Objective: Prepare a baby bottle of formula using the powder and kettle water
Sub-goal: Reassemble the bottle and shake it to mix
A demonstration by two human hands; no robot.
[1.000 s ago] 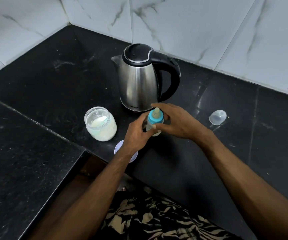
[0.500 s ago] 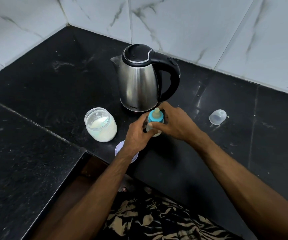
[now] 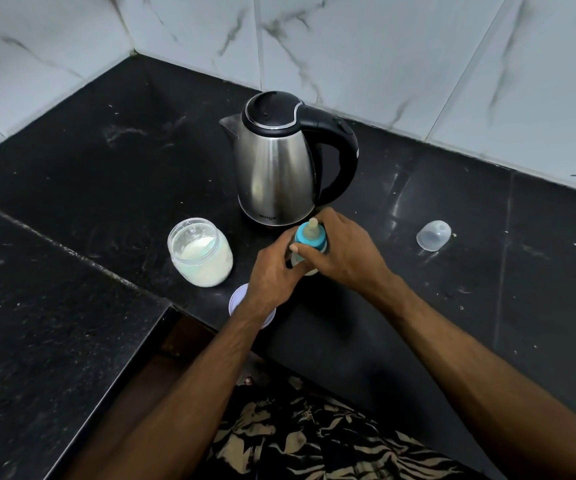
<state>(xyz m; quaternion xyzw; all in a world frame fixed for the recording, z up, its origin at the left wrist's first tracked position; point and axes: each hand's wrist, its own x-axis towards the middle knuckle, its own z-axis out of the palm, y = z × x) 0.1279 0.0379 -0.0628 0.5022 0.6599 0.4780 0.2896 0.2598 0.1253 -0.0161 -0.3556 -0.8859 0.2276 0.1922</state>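
Note:
A small baby bottle (image 3: 309, 239) with a blue collar and a beige teat stands on the black counter in front of the steel kettle (image 3: 279, 168). My left hand (image 3: 272, 271) grips the bottle's body from the left. My right hand (image 3: 343, 251) wraps around the blue collar from the right, thumb across its front. Most of the bottle's body is hidden by my fingers. An open glass jar of white powder (image 3: 200, 256) stands to the left. Its round white lid (image 3: 239, 301) lies partly under my left wrist.
The clear bottle cap (image 3: 433, 235) lies on its side to the right. The counter (image 3: 487, 306) meets white marble wall tiles behind the kettle. A second counter section runs along the left, with the front edge near my body.
My right hand has turned around the blue collar, its thumb sliding across the front. The bottle, left hand, jar and kettle stay in place.

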